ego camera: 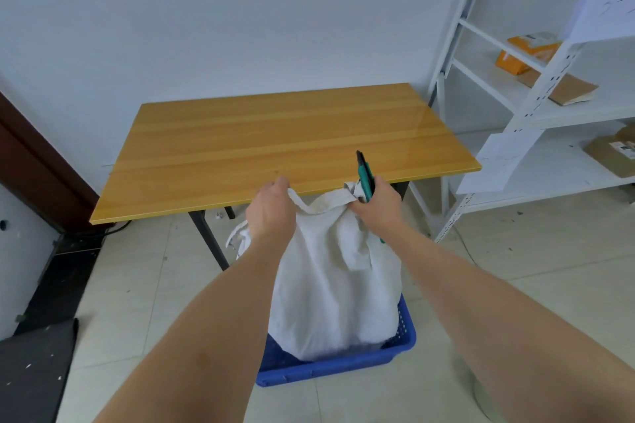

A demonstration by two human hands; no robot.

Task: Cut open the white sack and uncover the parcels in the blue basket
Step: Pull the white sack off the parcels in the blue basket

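Observation:
A bulging white sack (330, 285) stands upright in a blue basket (395, 350) on the floor, in front of the table. My left hand (271, 213) grips the sack's top edge on the left. My right hand (378, 209) pinches the top edge on the right and also holds a green utility knife (364, 175), its dark tip pointing up and away. The sack's cloth is stretched between both hands. No parcels show; the sack hides the basket's inside.
A wooden table (275, 141) with black legs stands just behind the sack. A white metal shelf (536, 106) at the right holds cardboard and orange parcels and papers. A dark door frame and black floor items lie at the left. Pale floor tiles surround the basket.

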